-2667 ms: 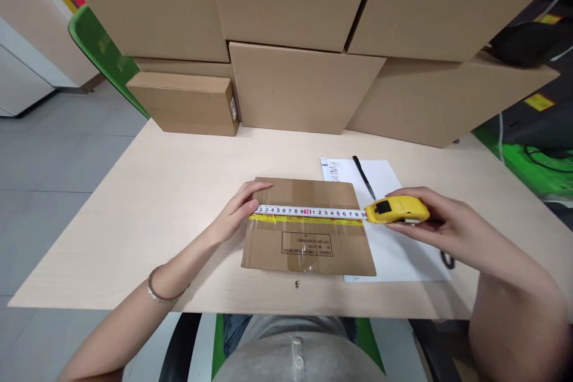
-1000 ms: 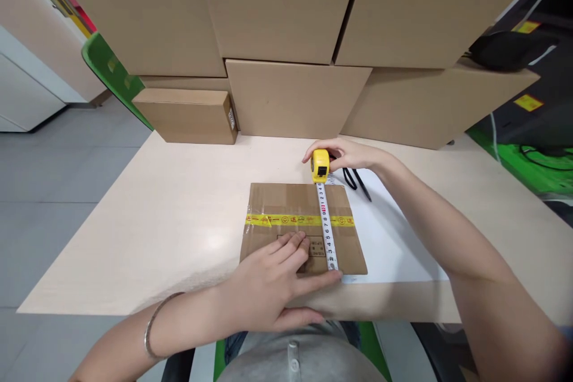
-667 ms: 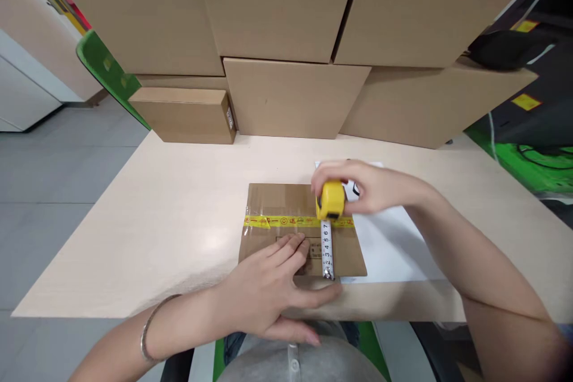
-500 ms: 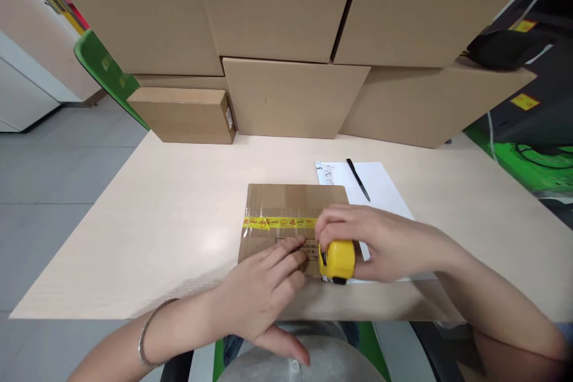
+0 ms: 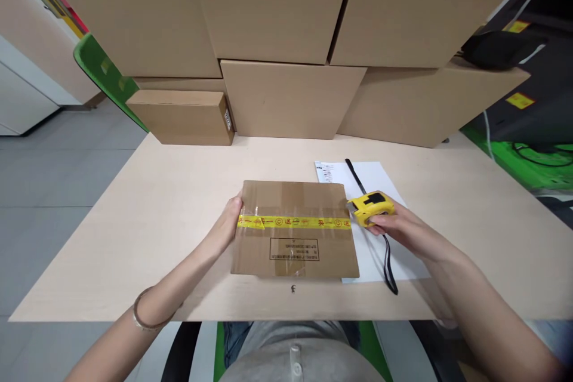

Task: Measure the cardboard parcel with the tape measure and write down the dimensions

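A flat cardboard box [image 5: 295, 200] lies in front of me, with yellow printed tape across it and a printed label on top. My left hand [image 5: 229, 221] grips the box's left edge, its fingers partly hidden behind that side. Beside the right edge, my right hand [image 5: 391, 219] is closed around a yellow tape measure [image 5: 370, 206]. The tape measure's metal end points at the box, and a black wrist strap [image 5: 388, 271] hangs from it. Under the tape measure and the box's right side is a white sheet of paper [image 5: 371, 256].
A black pen [image 5: 353, 173] lies on the paper, partly covered by the tape measure. Large cardboard cartons [image 5: 290, 101] are stacked along the back of the table [image 5: 147, 239]. A smaller carton [image 5: 192, 119] stands at the back left. A small dark mark [image 5: 293, 289] shows near the front edge.
My left hand has moved from the box's top to its left edge. My right hand has drawn the tape measure up and right, off the box. The strap has come into view.
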### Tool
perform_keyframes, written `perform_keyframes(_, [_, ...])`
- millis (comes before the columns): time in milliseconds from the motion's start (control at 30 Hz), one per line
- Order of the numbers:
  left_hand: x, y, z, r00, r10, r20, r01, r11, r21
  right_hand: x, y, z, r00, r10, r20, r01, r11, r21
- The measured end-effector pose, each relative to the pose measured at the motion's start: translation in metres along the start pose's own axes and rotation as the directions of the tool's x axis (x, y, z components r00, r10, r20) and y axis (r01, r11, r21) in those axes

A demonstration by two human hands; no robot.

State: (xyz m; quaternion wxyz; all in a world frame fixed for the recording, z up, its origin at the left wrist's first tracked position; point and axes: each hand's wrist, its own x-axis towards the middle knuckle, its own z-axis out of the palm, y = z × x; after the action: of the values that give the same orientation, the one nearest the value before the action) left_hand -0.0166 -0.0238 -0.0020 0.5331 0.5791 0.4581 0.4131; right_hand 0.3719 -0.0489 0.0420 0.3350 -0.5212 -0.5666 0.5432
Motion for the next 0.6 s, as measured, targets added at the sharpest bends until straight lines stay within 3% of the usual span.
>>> perform_keyframes(133, [0.001,0.019,-0.015,0.997,0.071,0.026,-0.072,0.997,0.035,-0.016,-0.023,0.002,0.999,-0.017,-0.033,0.020,0.995,0.102])
perform_keyframes(233, [0.004,0.034,-0.022,0.974,0.204,0.103,-0.204,0.979,-0.009,-0.026,-0.045,0.000,0.995,-0.055,-0.083,0.067,0.987,0.146])
perform_keyframes(300, [0.006,0.038,-0.018,0.926,0.359,0.117,-0.362,0.932,0.013,-0.029,-0.057,-0.004,0.981,-0.087,-0.175,0.119,0.976,0.181])
perform_keyframes(433, [0.011,0.022,-0.003,0.769,0.617,0.166,-0.637,0.761,0.125,-0.026,-0.076,-0.013,0.895,-0.220,-0.389,0.276,0.956,0.096])
perform_keyframes(500, [0.012,0.004,0.002,0.704,0.679,0.208,-0.708,0.694,0.130,-0.020,-0.089,-0.009,0.877,-0.321,-0.356,0.318,0.945,-0.069])
perform_keyframes(600, [0.012,-0.021,0.002,0.674,0.710,0.204,-0.736,0.671,0.092,-0.004,-0.111,0.014,0.884,-0.455,-0.108,0.402,0.858,-0.320])
